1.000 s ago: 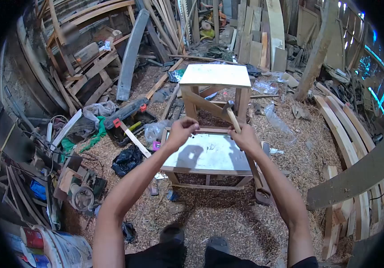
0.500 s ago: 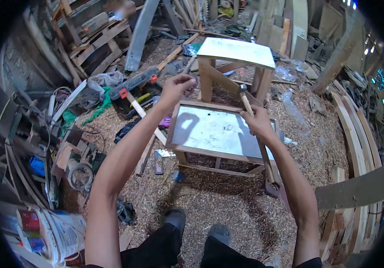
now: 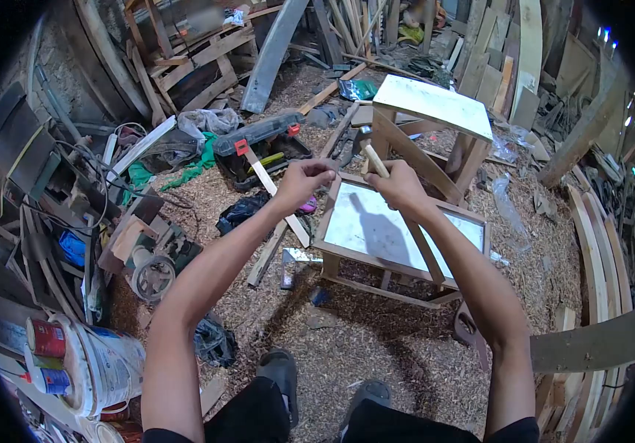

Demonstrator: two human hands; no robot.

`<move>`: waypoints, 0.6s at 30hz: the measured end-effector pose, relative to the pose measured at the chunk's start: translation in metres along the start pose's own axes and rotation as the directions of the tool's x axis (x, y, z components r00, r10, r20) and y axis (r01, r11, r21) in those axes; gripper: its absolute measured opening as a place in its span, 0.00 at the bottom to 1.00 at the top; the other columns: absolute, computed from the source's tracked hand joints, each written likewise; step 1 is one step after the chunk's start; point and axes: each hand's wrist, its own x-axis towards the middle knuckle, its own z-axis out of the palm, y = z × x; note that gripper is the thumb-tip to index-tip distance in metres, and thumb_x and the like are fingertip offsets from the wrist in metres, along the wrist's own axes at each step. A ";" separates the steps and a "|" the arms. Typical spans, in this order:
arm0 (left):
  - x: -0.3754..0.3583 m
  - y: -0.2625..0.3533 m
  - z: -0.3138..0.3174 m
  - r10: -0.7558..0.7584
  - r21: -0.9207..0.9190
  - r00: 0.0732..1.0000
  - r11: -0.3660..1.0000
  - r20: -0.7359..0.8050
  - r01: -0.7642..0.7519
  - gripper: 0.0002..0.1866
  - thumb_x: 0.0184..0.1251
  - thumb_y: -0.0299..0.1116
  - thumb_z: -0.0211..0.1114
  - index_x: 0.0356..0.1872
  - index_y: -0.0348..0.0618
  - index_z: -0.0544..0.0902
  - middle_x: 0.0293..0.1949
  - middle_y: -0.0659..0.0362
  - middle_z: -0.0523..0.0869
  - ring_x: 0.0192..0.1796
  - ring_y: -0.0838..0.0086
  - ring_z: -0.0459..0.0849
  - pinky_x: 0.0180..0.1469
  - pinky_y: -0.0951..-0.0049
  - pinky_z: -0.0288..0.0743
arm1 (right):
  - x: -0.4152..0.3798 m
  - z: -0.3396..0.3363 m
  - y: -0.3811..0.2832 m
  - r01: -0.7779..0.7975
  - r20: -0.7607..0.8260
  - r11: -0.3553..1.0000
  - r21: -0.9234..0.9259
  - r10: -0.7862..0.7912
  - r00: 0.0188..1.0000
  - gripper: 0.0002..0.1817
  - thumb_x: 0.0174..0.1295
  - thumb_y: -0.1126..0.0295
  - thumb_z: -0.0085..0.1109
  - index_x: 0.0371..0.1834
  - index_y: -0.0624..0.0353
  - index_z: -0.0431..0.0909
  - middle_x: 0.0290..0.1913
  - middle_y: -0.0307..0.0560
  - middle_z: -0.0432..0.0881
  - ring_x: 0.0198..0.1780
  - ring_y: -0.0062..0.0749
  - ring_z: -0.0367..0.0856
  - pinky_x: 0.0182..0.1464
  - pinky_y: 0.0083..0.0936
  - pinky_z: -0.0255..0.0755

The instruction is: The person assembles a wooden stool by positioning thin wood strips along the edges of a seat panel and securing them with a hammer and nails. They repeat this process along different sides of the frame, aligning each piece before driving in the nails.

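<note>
My right hand (image 3: 398, 184) is wrapped around the pale wooden handle of a hammer (image 3: 374, 160), its metal head pointing up and away. To its left, my left hand (image 3: 302, 186) is closed in a pinch, thumb and fingertips together; I cannot tell what small thing is between them. Both hands are over the near edge of a low wooden frame with a white panel (image 3: 358, 221), their shadow falling on it. A wooden strip (image 3: 424, 255) crosses the panel below my right hand. Just behind stands a stool-like wooden piece with a white top (image 3: 435, 103).
An opened toolbox (image 3: 258, 144) lies left of the frame, with a pale slat (image 3: 273, 184) leaning on it. A metal square (image 3: 288, 269) rests on the shavings. Left are a wheeled machine (image 3: 153, 277) and a white bucket (image 3: 107, 362). Curved boards (image 3: 598, 251) line the right.
My right hand has moved left with the hammer, closer to my left hand. The view has shifted, so the frame and stool appear farther right.
</note>
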 end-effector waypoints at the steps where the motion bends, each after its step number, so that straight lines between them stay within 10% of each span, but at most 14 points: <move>1: -0.003 -0.002 -0.004 0.029 0.007 1.000 1.000 0.004 -0.029 0.09 0.66 0.29 0.66 0.43 0.35 0.84 0.36 0.60 0.87 0.37 0.80 0.81 0.42 0.77 0.74 | 0.003 0.008 -0.002 0.032 -0.002 0.999 -0.031 -0.032 0.999 0.16 0.55 0.63 0.63 0.35 0.68 0.83 0.21 0.54 0.81 0.25 0.37 0.83 0.33 0.36 0.76; 9: -0.024 -0.020 -0.015 -0.059 -0.064 0.995 0.996 -0.077 0.054 0.11 0.65 0.30 0.67 0.43 0.32 0.84 0.35 0.57 0.87 0.37 0.78 0.84 0.43 0.76 0.76 | 0.004 0.053 -0.003 -0.047 0.047 0.997 0.055 0.044 0.998 0.15 0.60 0.63 0.63 0.39 0.66 0.83 0.22 0.41 0.80 0.16 0.19 0.70 0.17 0.22 0.63; 18: -0.024 -0.010 0.002 0.183 0.129 0.982 0.976 -0.033 -0.178 0.12 0.63 0.32 0.67 0.43 0.35 0.86 0.36 0.55 0.89 0.37 0.78 0.84 0.42 0.75 0.77 | 0.007 0.054 -0.014 -0.021 0.101 0.999 0.044 0.016 0.995 0.14 0.63 0.65 0.61 0.39 0.67 0.82 0.20 0.36 0.75 0.15 0.15 0.62 0.15 0.19 0.55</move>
